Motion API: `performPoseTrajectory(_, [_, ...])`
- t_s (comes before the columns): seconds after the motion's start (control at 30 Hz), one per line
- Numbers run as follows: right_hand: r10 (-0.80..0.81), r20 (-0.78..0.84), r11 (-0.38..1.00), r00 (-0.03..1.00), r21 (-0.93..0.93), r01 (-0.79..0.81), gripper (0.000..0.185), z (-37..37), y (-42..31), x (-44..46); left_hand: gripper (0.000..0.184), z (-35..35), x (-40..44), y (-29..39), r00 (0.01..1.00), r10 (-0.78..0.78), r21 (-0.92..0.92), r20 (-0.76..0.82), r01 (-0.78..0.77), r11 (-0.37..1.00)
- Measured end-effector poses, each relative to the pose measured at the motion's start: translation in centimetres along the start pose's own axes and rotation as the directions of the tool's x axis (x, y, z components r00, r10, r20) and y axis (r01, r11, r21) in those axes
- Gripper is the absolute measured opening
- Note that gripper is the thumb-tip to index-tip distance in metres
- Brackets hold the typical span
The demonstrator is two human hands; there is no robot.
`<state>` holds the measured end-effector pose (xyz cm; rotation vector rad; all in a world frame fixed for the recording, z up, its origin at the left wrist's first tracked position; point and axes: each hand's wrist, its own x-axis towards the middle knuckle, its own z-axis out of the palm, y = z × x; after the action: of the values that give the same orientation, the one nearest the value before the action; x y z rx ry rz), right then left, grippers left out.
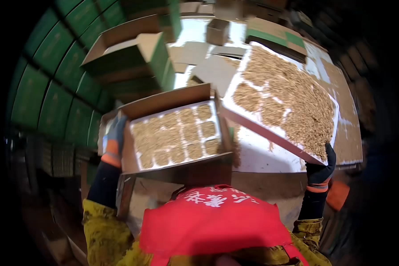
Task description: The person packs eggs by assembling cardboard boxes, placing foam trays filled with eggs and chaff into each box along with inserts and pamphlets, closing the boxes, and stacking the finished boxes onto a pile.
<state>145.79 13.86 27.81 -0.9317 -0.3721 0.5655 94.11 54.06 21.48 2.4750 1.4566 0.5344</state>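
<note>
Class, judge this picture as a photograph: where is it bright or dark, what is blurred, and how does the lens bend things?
Head view: glare washes out the far white tabletop; head view: a dark shadow crosses the lower red apron; head view: the left hand looks smeared; head view: stacked green boxes curve, fisheye-like, towards blackened edges.

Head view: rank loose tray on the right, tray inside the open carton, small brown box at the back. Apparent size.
Largest to smallest, as they look:
1. Loose tray
2. Tray inside the open carton
3. Small brown box, though it sits farther back, so true size is unsure
</note>
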Motion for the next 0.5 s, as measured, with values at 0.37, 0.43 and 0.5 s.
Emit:
performPoseTrajectory(0.37, [0.309, 0.484, 0.890, 0.818, -0.450, -0.070, 0.050, 21.6, 5.0, -1.3, 0.038, -3.1, -0.5, 5.4, 0.947, -0.094, -0.944, 0.307, 0.316, 0.095])
performPoseTrajectory(0.43, [0.495, 0.398, 0.791, 0.772, -0.574, -0.212, 0.066, 23.7, 5.6, -1.6, 0.038, -3.4, -0.5, 6.7, 0.852, -0.382, -0.917, 0.357, 0.397, 0.031])
performPoseTrajectory(0.5, [0.538, 0.460, 0.596, 0.706, -0.800, 0.067, 0.078, 24.9, 5.8, -1.8, 0.037, -2.3, -0.6, 8.3, 0.947, -0.284, -0.797, -0.153, 0.052, 0.602])
